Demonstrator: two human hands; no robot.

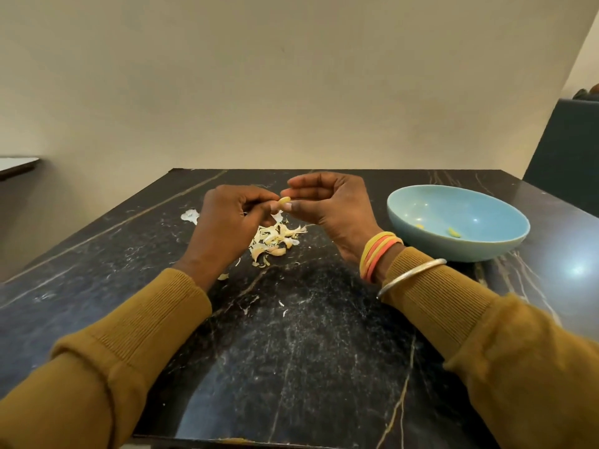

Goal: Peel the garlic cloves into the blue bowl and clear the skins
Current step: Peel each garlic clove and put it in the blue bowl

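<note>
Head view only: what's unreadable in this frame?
Head view:
- garlic clove: the fingers of the left hand and right hand cover most of it, so leftover skin is unclear.
- skins: the pile's left part is hidden behind the left hand.
- blue bowl: its near wall hides the near floor. Two peeled cloves show, total unknown.
- dark furniture: cut off by the right edge.

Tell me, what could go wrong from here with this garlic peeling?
The garlic clove is pinched only at the fingertips of the left hand and right hand, over the table, not the blue bowl. If it slips, it may land among the skins. Those loose skins lie near the left sleeve, which might scatter them.
</note>
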